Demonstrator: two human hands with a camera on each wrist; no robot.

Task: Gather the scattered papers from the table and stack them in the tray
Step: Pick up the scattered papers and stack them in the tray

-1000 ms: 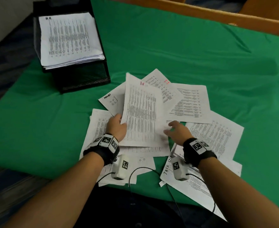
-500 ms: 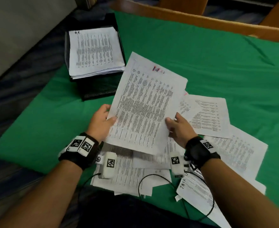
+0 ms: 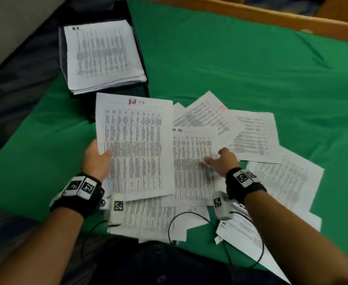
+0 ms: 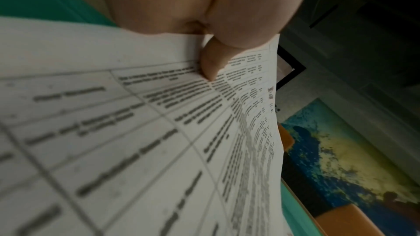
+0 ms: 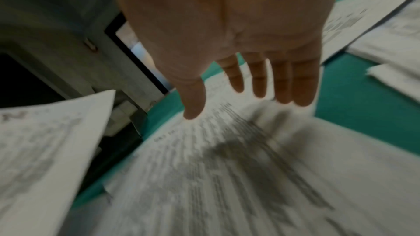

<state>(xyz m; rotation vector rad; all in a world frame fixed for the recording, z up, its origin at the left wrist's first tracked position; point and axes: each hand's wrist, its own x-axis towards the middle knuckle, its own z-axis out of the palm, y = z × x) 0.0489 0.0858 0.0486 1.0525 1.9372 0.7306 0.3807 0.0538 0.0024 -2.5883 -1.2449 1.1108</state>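
Observation:
My left hand (image 3: 99, 159) pinches the left edge of a printed sheet (image 3: 136, 145) and holds it lifted over the pile; the thumb (image 4: 211, 64) lies on the sheet's (image 4: 136, 132) top face. My right hand (image 3: 220, 159) hovers with straight fingers (image 5: 281, 82) just above another printed sheet (image 3: 191, 161) on the pile, holding nothing. Several loose papers (image 3: 251, 136) lie overlapped on the green cloth. The black tray (image 3: 142, 64) stands at the far left and carries a stack of papers (image 3: 101, 56).
The green cloth (image 3: 230, 68) covers the table, with a wooden edge (image 3: 271, 23) along the far side. Black cables (image 3: 189, 214) loop from the wrist cameras over the near papers. Floor lies to the left of the table.
My right hand has let go of the lifted sheet and dropped to the pile. The left hand alone now holds that sheet, moved left and lower.

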